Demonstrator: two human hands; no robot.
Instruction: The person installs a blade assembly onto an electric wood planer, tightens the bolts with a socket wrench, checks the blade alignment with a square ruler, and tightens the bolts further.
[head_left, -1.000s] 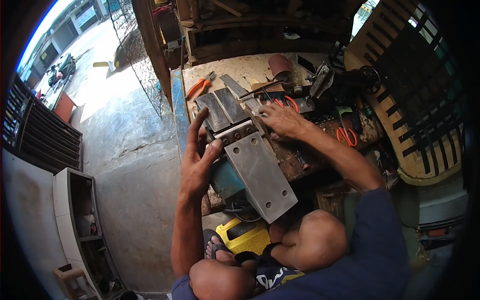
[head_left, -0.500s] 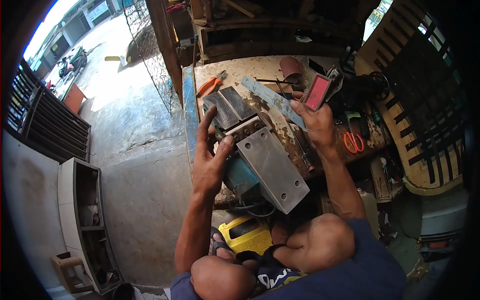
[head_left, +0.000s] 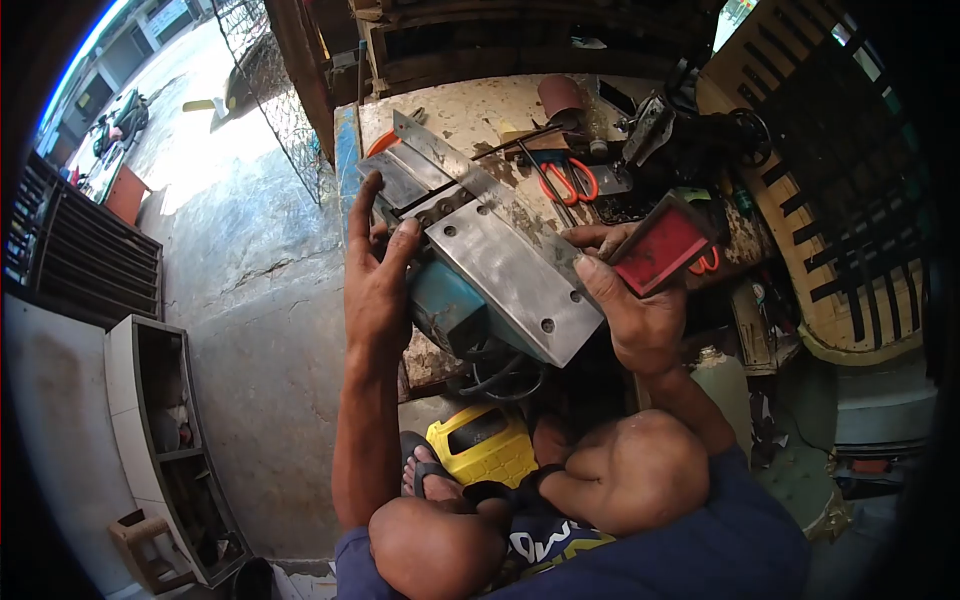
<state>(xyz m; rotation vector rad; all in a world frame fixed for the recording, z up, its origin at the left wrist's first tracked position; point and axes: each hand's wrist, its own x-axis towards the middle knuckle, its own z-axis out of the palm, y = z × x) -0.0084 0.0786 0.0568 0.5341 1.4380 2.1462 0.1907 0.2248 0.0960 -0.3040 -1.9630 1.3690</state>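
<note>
An upturned electric planer with a teal body (head_left: pixel 447 305) and a flat metal sole (head_left: pixel 505 275) lies at the bench's front edge. My left hand (head_left: pixel 378 270) steadies its left side, thumb near the bolted cutter block and forefinger up along the front plate. Between the thumb and fingers of my right hand (head_left: pixel 640 305) is a try square, its red-faced stock (head_left: pixel 662 247) at the palm and its metal blade (head_left: pixel 480 182) reaching up and left along the planer's right side, over the front plate.
Orange-handled pliers (head_left: pixel 383 143), red-handled scissors (head_left: pixel 570 180), a roll of sandpaper (head_left: pixel 560 97) and a dark machine with a handwheel (head_left: pixel 750 135) are on the bench (head_left: pixel 460 100). A yellow case (head_left: pixel 485 445) stands below, near my foot.
My right hand picked up the try square from the bench and brought it left, its blade now along the planer. The planer is turned more to the left, with my left hand still on it.
</note>
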